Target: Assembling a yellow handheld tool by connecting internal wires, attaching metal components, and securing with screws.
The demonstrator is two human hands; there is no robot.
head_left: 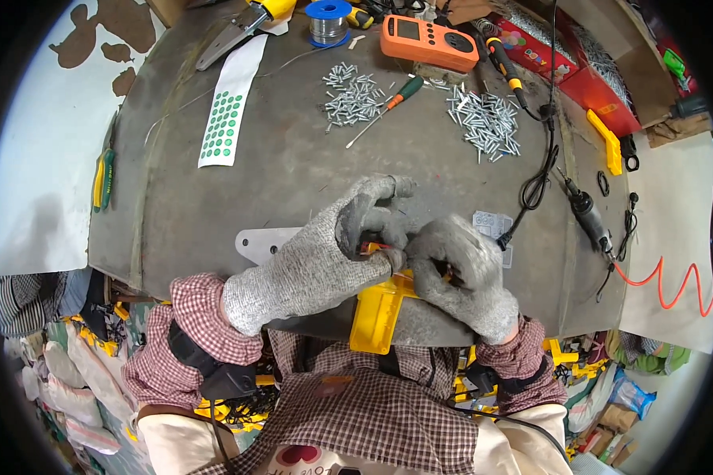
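"Left hand (372,226) first: what state is it in?"

"Grasping. Its gloved thumb and fingers are closed around the upper end of a yellow plastic part (375,317), which is at the near edge of the table (293,182), right in front of the person."

"And the right hand (461,265)?"

"Fingers curled inward, at the part's right side, near the left hand. Whether it grips the part or something small, I can't tell; the glove hides it."

"What's around them?"

"A pale plate with holes (255,244), partly hidden by the left wrist, and a clear plastic piece (489,225) just beyond the right hand. Farther back, a screwdriver (405,92) lies between two heaps of screws (483,123), with an orange meter (428,46) behind."
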